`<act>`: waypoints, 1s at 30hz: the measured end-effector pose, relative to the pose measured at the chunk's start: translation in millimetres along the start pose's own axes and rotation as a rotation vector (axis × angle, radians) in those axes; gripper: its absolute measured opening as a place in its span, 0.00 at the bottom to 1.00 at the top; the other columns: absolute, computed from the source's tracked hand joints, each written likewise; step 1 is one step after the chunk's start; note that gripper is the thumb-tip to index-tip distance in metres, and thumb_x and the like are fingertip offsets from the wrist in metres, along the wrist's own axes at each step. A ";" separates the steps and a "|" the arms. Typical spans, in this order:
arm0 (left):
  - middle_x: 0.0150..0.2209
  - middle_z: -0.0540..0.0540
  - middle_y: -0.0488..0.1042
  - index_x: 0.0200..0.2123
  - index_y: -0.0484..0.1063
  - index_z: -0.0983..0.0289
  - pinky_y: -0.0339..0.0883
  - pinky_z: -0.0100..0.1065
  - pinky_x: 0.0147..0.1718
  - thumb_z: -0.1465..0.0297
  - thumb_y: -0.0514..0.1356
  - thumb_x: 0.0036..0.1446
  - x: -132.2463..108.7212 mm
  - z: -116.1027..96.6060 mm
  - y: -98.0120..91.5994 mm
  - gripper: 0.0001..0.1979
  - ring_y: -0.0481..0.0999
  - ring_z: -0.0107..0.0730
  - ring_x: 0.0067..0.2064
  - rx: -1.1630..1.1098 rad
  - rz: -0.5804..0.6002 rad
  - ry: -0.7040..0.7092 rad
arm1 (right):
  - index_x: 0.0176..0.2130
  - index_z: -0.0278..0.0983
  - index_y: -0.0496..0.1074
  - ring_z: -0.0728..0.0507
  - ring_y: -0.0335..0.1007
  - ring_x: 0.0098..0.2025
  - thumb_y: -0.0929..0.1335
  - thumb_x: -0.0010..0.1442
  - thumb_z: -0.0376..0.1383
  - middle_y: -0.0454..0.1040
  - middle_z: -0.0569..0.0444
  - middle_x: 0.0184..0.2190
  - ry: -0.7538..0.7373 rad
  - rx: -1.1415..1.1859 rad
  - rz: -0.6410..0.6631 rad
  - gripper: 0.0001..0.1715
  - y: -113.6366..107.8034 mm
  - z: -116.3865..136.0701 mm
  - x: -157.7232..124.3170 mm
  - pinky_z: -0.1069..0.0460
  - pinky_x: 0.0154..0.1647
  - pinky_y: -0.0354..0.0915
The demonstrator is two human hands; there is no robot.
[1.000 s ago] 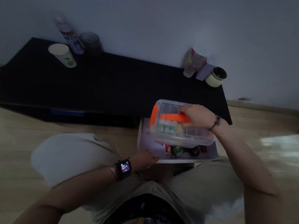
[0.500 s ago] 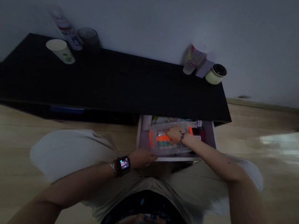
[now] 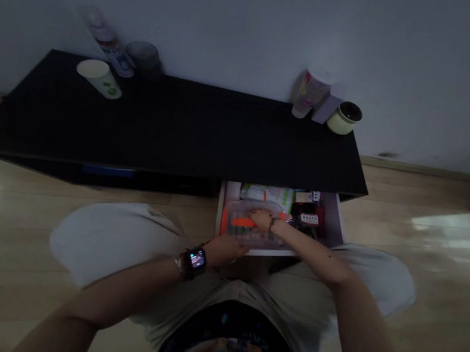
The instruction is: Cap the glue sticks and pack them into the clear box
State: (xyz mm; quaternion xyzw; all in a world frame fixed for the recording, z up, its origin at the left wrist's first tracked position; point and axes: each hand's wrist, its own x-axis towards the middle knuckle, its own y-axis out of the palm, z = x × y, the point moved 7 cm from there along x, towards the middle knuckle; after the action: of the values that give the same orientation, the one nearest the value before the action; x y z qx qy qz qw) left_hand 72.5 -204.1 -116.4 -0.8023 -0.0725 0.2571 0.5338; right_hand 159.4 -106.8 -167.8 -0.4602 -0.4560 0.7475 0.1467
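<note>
The person's left hand (image 3: 225,250) stays partly closed on the front edge of the open drawer (image 3: 339,218). Just beyond it, the clear plastic box (image 3: 245,235), held above the drawer a second ago, now lies inside at the front left, farther left than half a second ago. The right hand (image 3: 262,220) is on top, fingers half bent at the orange handle (image 3: 241,222); whether they grip it cannot be told. Dim, small contents show through the lid. Behind the box a white-and-green packet (image 3: 274,195) is now more exposed, with a white-labelled item (image 3: 309,219) to the right. Farther back, a paper cup (image 3: 104,80) and a jar (image 3: 344,119) stand on the black cabinet (image 3: 206,134).
</note>
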 end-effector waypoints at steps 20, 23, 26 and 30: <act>0.58 0.62 0.73 0.57 0.71 0.60 0.65 0.46 0.58 0.65 0.65 0.58 0.1 50.1 -20.6 0.23 0.71 0.47 0.60 -0.058 -0.182 -0.121 | 0.61 0.31 0.67 0.36 0.63 0.61 0.66 0.65 0.55 0.68 0.38 0.59 -0.210 0.039 -0.446 0.38 -92.7 0.7 -11.2 0.44 0.61 0.60; 0.64 0.66 0.66 0.63 0.65 0.62 0.58 0.51 0.63 0.62 0.67 0.57 -2.5 60.6 -27.4 0.33 0.64 0.52 0.65 -0.003 -0.273 -0.213 | 0.69 0.35 0.57 0.29 0.49 0.70 0.70 0.55 0.62 0.58 0.36 0.68 -0.183 0.018 -0.451 0.56 -97.5 -7.1 -13.2 0.37 0.68 0.50; 0.68 0.70 0.59 0.67 0.59 0.67 0.51 0.52 0.67 0.60 0.66 0.57 -4.5 70.0 -35.3 0.39 0.56 0.54 0.70 0.037 -0.373 -0.290 | 0.74 0.36 0.45 0.25 0.38 0.74 0.73 0.49 0.63 0.47 0.35 0.73 -0.128 -0.026 -0.339 0.69 -84.4 -15.5 -10.8 0.31 0.69 0.42; 0.72 0.72 0.48 0.71 0.50 0.73 0.41 0.55 0.70 0.58 0.64 0.57 -3.5 81.9 -44.7 0.45 0.43 0.54 0.74 0.097 -0.445 -0.345 | 0.75 0.35 0.36 0.24 0.31 0.75 0.75 0.44 0.61 0.37 0.33 0.74 -0.110 -0.070 -0.291 0.79 -67.2 -17.4 -8.4 0.29 0.70 0.37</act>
State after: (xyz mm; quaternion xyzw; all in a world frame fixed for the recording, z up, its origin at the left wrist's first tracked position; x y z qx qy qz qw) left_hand 36.4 -119.6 -99.7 -0.6845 -0.3243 0.2697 0.5946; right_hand 164.7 -66.2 -111.1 -0.3523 -0.5510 0.7261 0.2122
